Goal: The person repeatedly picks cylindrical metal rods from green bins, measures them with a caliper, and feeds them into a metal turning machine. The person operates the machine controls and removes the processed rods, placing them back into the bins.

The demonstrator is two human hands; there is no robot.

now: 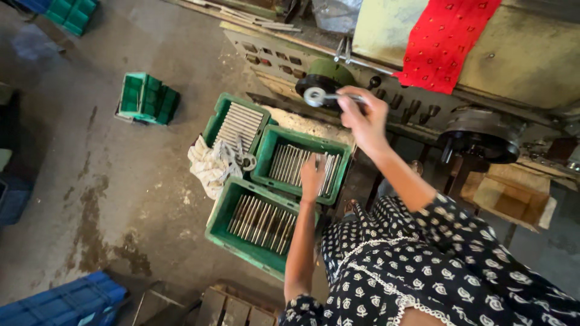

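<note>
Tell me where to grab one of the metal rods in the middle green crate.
Take a metal rod by its near end, coming from above. In the middle green crate the rods lie flat and packed side by side, so their flanks are shut in; only tops and ends are free. The left hand already reaches in there, while the right hand holds a ring-ended tool.

Dull green plastic crates (300,140) hold shiny metal rods (261,221) beside crumpled cloth (207,166).

rods (261,222) in near crate (225,228) | cloth (208,164) left of middle crate (270,181) — machine (483,78) behind
</note>
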